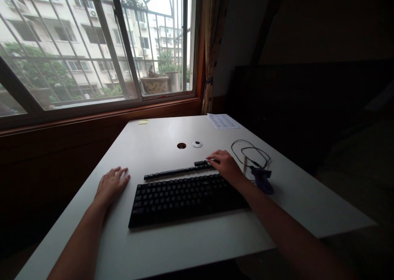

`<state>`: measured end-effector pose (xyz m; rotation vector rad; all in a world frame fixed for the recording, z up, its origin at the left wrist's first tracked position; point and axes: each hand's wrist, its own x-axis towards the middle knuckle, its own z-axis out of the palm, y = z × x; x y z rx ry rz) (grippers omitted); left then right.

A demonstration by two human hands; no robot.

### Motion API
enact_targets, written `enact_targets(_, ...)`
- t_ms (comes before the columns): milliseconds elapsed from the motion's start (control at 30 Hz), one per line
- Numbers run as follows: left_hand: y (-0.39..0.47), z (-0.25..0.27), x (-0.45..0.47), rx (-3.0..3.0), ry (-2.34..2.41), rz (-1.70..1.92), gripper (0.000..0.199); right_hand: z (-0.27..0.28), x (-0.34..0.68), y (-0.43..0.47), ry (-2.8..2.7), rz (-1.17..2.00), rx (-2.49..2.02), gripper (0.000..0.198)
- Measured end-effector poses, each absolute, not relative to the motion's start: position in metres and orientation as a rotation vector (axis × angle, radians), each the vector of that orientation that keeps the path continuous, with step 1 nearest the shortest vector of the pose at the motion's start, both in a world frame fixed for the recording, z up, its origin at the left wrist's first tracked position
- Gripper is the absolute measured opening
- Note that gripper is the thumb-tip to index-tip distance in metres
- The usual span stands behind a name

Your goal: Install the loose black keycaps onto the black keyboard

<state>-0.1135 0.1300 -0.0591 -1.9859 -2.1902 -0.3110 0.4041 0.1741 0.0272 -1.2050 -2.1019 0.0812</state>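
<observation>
A black keyboard lies on the white table, its near edge showing no keycaps. Just behind it runs a row of loose black keycaps, with a long space bar among them. One more black keycap sits behind the right end of that row. My right hand reaches over the keyboard's right side, thumb and fingertips pinched at the row's right end on what looks like a keycap. Flat on the table left of the keyboard rests my left hand, fingers spread, holding nothing.
A looped black cable and a dark purple cloth-like item lie at the right, near a thin light stick. Farther back are a table hole, a round white cover, printed paper and yellow notes.
</observation>
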Motion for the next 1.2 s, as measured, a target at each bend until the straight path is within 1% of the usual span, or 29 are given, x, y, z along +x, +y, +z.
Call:
enact_targets(200,0.130,-0.059,-0.113,-1.972,-2.175,-0.331,0.061,0.016,0.393,0.221,-2.281,0.125,-1.252,0.009)
enact_targets(367,0.129,-0.059,-0.113,-1.979,-2.176,-0.330,0.059,0.014,0.384,0.242,-2.427,0.148,-1.312,0.008)
enact_targets(600,0.128,-0.059,-0.112,-1.982,-2.189,-0.330,0.060,0.021,0.378,0.249,-2.555,0.122,-1.367,0.010)
enact_targets(833,0.126,-0.056,-0.110,-1.991,-2.195,-0.322,0.061,0.014,0.369,0.254,-2.583,0.089,-1.399,0.010)
enact_targets(1200,0.125,-0.054,-0.109,-1.992,-2.224,-0.320,0.060,0.009,0.359,0.258,-2.591,0.104,-1.279,0.013)
